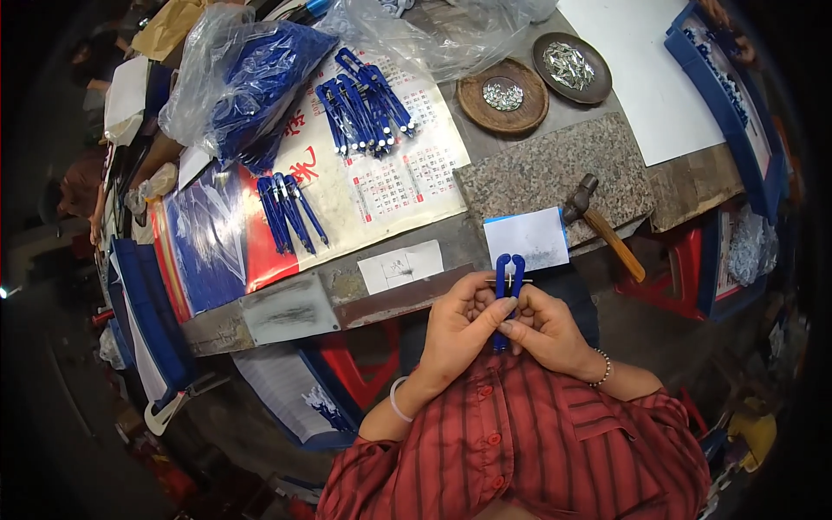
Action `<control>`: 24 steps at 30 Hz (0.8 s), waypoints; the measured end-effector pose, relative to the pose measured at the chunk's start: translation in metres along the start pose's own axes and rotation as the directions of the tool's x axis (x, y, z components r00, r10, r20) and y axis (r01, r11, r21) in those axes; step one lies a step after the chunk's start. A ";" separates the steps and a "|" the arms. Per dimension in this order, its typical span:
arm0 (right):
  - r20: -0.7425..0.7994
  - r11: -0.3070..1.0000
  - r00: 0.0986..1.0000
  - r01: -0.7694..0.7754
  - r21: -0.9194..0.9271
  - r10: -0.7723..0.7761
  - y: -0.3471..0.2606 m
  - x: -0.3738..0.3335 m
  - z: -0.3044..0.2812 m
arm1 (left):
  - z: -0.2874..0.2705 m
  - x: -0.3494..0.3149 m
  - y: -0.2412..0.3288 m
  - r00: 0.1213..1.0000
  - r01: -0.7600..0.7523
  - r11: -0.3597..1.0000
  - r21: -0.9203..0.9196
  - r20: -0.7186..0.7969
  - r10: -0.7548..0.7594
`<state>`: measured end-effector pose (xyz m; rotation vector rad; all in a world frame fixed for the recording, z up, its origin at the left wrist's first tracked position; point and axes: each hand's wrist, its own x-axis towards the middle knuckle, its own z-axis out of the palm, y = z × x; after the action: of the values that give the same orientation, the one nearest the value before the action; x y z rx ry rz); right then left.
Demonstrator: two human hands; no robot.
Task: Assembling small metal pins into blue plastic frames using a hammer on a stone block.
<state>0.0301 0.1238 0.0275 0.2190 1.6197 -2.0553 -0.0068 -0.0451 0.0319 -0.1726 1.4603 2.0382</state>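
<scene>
In front of my chest, near the table's front edge, both hands hold a blue two-armed tool [518, 266] with rounded ends up. A thin metal pin or rod crosses it just above my fingers. My left hand [464, 322] pinches it from the left, and my right hand [553, 331] pinches it from the right, thumbs close together. My fingers hide its lower part. Just beyond lies a white pad [524, 236] with grey smudges. A hammer [611, 234] with a wooden handle rests to the right, its head on the granite slab [555, 165].
A wooden bowl [468, 100] and a darker bowl [543, 59] hold small metal pieces. Similar blue tools [364, 104] lie on a printed sheet [407, 186], with a smaller group [290, 212] nearer. A plastic bag [204, 78] stands behind; blue crates [750, 165] flank the table.
</scene>
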 end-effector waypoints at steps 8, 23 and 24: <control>0.098 0.965 0.991 0.109 -0.238 -0.088 -0.013 -0.001 -0.007 | 0.000 -0.004 0.012 0.997 -0.026 0.992 -0.122 0.066 0.034; -0.017 0.587 0.755 0.495 -0.641 -0.655 -0.091 0.019 -0.020 | 0.012 -0.020 0.042 0.939 -0.341 0.896 0.284 0.068 0.336; -0.040 0.702 0.815 0.471 -0.534 -0.578 -0.088 0.020 -0.012 | 0.010 -0.020 0.041 0.910 -0.399 0.849 0.348 0.036 0.413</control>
<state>-0.0318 0.1435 0.0908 -0.2718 2.5263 -1.9249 -0.0109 -0.0526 0.0778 0.2691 1.9916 2.0507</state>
